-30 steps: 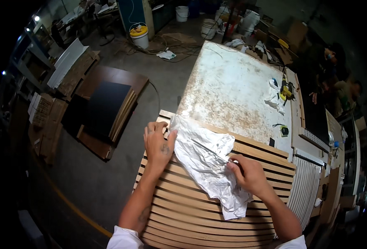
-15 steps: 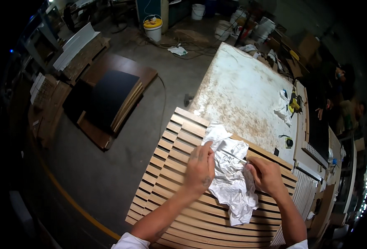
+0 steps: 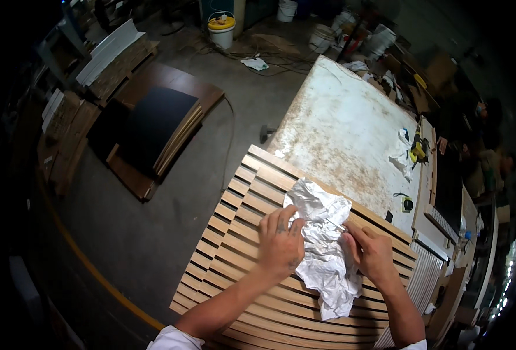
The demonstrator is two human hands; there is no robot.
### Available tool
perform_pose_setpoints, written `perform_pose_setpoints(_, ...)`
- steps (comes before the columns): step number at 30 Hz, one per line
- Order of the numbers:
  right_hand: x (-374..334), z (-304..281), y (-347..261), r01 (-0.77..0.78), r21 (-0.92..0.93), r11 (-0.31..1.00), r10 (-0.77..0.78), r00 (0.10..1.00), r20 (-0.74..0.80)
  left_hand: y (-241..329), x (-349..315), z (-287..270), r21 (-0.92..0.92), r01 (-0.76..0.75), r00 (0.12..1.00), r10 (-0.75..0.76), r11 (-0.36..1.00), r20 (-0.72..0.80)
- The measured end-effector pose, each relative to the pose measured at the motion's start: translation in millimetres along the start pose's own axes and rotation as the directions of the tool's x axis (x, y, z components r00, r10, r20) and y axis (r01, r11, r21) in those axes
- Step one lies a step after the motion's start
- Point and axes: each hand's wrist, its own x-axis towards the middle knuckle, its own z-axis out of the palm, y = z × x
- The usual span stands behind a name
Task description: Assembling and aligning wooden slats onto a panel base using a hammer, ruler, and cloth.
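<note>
the left hand (image 3: 281, 242), half curled, and the right hand (image 3: 373, 252), fingers narrow, are beside the cloth (image 3: 325, 233) on the slats (image 3: 240, 234); i cannot tell if they grip it. the thin rod across it no longer shows, so its middle lies uncovered. beyond is the table (image 3: 339, 116).

Light falls brightest on the cloth (image 3: 324, 236) and tabletop (image 3: 342, 119); the dim floor (image 3: 197, 160) fades toward a black, curved fisheye rim.

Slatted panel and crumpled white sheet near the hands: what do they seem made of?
Slatted panel: probably wood or veneer, matte, judging by its tan, faintly streaked surface. Crumpled white sheet: thin cloth or perhaps paper, dull; its creases fit either.
</note>
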Motion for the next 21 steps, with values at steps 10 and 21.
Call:
perform_pose_setpoints(10, 13.4, -3.8, 6.7, 0.138, -0.141, 0.980, -0.147, 0.988, -0.051, 0.0, 0.9, -1.9, -0.039, -0.024, 0.999, 0.023, 0.999, -0.026)
perform_pose_setpoints(21, 15.1, -15.2, -6.2, 0.220, -0.351, 0.910, -0.259, 0.964, -0.068, -2.0, -1.0, -3.3, -0.128, -0.037, 0.998, 0.031, 0.991, -0.052)
